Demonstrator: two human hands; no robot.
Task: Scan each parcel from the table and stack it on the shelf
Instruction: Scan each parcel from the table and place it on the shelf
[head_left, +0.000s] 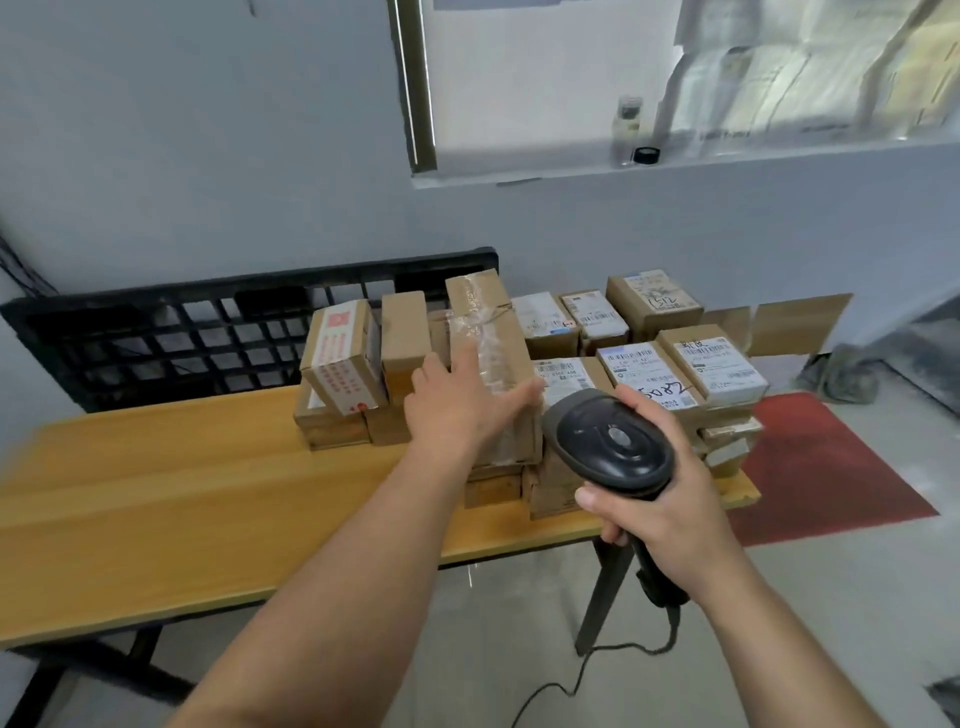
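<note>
2 fingers (467, 358) of the left hand (457, 402) hide behind the taped parcel (488, 332).

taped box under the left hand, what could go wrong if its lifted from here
The taped box sits tilted on other parcels, and the left hand only lies open against it, so it could slip. The red-printed box beside it also leans and might topple if bumped. The scanner cord hangs toward the floor and could snag.
</note>
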